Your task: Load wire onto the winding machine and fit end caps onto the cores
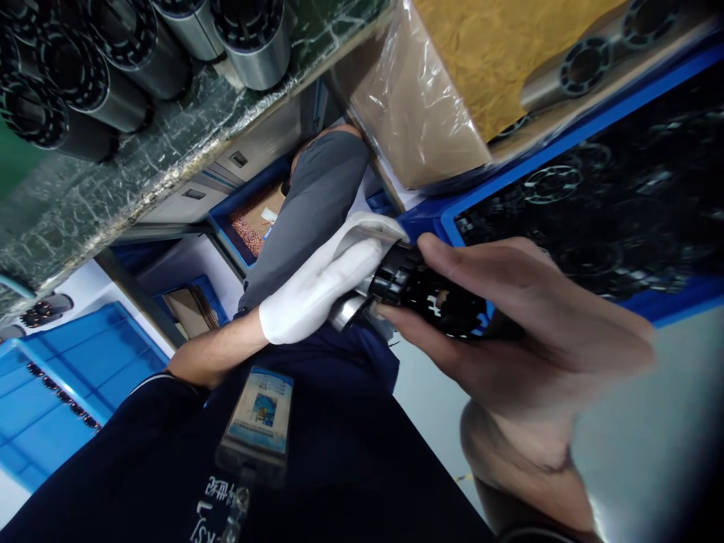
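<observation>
Blue bin [566,139] of black rings at two o'clock; gloved left hand [325,279] and bare right hand [526,324] both grasp one black cylindrical part [424,290].

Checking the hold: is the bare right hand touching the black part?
Touching. The head view shows the right hand with thumb and fingers wrapped directly on the black part.

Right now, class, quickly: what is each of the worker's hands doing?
Left hand: gloved in white, closed on the metal end of the part.
Right hand: bare, closed around the black part.
</observation>
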### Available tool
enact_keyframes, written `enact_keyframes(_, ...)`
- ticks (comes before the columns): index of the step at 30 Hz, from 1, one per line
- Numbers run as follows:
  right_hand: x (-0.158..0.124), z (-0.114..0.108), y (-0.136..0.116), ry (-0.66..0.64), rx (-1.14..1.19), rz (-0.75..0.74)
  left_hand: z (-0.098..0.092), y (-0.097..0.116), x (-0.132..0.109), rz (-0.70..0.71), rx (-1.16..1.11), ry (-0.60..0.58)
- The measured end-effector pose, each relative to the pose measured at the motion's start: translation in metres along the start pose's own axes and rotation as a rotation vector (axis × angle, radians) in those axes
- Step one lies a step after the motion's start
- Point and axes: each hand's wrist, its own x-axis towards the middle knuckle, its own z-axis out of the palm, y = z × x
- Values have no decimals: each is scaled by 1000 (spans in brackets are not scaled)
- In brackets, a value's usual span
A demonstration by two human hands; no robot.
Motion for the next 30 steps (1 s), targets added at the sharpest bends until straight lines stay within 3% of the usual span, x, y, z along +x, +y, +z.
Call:
enact_keyframes(7,-2,0,3,-23,-33,-55,-4,-3,0,77,99,-6)
enact_keyframes(13,-5,3,1,-20,-75,-54,-7,-1,-2,109,57,-94)
enact_keyframes(16,-4,8,-2,-22,-101,-38,-6,0,2,154,127,-47)
enact_keyframes(22,-6,16,-7,19,-130,103,-2,-14,11,382,150,78)
enact_keyframes(24,-7,18,-6,15,-147,77,-3,-15,9,368,174,111)
enact_keyframes(27,-8,22,0,75,-158,-32,-8,-13,8,272,270,37)
enact_keyframes(30,-8,26,7,72,-189,-81,-10,-13,8,198,114,13)
